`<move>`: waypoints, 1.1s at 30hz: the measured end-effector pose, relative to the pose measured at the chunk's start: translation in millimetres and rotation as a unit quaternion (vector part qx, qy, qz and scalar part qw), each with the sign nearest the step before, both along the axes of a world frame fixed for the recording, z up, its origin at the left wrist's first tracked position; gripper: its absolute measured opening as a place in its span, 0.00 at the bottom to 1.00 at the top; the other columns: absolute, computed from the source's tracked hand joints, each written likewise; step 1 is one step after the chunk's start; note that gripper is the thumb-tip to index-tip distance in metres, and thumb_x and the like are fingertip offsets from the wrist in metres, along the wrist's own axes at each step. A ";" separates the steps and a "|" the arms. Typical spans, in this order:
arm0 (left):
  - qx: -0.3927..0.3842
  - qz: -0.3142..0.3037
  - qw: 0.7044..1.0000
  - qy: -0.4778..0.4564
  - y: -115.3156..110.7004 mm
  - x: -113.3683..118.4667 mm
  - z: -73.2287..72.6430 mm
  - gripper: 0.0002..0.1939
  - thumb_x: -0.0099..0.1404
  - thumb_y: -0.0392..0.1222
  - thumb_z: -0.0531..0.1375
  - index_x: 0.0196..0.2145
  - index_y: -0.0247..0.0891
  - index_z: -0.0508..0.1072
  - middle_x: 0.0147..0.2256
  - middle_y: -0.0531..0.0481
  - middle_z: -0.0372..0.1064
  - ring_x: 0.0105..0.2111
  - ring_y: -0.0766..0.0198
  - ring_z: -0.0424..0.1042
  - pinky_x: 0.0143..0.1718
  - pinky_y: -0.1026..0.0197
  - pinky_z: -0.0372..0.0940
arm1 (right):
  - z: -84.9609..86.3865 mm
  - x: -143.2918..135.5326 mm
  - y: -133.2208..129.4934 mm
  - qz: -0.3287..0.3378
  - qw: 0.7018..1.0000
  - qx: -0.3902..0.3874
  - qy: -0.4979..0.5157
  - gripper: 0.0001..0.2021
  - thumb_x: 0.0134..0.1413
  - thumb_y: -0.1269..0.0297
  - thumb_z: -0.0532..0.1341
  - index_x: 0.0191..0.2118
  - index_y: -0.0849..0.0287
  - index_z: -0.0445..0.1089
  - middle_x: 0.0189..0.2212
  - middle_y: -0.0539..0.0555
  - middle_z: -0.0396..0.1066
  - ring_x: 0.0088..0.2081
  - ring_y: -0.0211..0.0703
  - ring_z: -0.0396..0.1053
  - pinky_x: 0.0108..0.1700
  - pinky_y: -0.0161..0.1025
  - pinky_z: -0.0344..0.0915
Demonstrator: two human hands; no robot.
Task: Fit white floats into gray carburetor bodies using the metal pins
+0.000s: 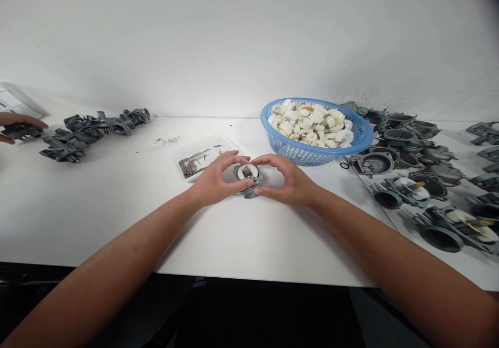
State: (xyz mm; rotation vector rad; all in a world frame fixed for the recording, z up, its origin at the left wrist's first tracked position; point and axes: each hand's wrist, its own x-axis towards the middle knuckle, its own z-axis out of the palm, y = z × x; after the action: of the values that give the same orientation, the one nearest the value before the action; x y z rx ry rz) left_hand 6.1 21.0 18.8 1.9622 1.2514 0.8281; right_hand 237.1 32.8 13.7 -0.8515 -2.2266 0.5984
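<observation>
Fingers of the left hand and the right hand are closed around a small grey metal body with a round open tube, thumbs on its near side and forefingers curved around its far side. The body sits between both hands, at or just above the white, smooth-topped bench; which of the two is hard to tell. A white rounded insert with a brass-coloured piece at its middle faces up from it.

Just beyond the left hand lies a shallow white tray with thin silvery metal pins heaped at its left end. Behind the right hand stands a round blue plastic basket with a perforated wall, filled with white pieces. A thin black ring lies beside it, near many grey metal castings on the right. Far left, a co-worker's hand grasps a dark metal part beside clustered dark grey assemblies.
</observation>
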 end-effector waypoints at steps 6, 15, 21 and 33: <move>0.001 -0.016 1.000 -0.009 -0.2 -1.2 3.6 0.25 0.55 0.54 0.67 0.50 0.46 0.74 0.57 0.47 0.68 0.63 0.48 0.60 0.67 0.45 0.53 | -4.2 0.2 2.8 0.020 1.000 0.021 -0.010 0.32 0.48 0.51 0.71 0.57 0.53 0.64 0.55 0.58 0.71 0.56 0.56 0.69 0.60 0.54 0.61; 0.009 -0.003 1.000 -0.022 1.7 -0.4 0.6 0.20 0.56 0.54 0.67 0.45 0.45 0.75 0.52 0.49 0.72 0.55 0.51 0.69 0.60 0.49 0.62 | -3.9 -3.7 -1.6 -0.021 0.999 0.043 -0.015 0.32 0.44 0.49 0.73 0.54 0.52 0.67 0.53 0.58 0.73 0.55 0.58 0.71 0.59 0.54 0.61; -0.007 0.019 1.000 -0.019 1.4 1.0 0.1 0.20 0.55 0.54 0.67 0.43 0.44 0.75 0.45 0.49 0.75 0.48 0.53 0.73 0.53 0.51 0.67 | 3.1 -4.3 -3.1 -0.033 0.997 0.051 -0.038 0.31 0.42 0.48 0.74 0.52 0.50 0.69 0.44 0.54 0.79 0.51 0.57 0.74 0.58 0.54 0.60; -0.009 -0.011 0.999 -0.039 1.3 1.1 1.1 0.22 0.55 0.52 0.67 0.46 0.44 0.75 0.51 0.49 0.73 0.54 0.52 0.69 0.59 0.50 0.63 | 6.7 -4.8 -7.0 -0.093 0.986 0.134 0.023 0.16 0.56 0.47 0.65 0.42 0.52 0.74 0.27 0.50 0.77 0.35 0.48 0.75 0.51 0.49 0.65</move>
State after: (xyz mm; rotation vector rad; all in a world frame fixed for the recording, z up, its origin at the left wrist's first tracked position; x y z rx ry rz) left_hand 7.2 22.3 19.9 1.9071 1.1860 0.8701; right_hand 232.3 25.9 20.4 -0.8809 -2.0966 0.2216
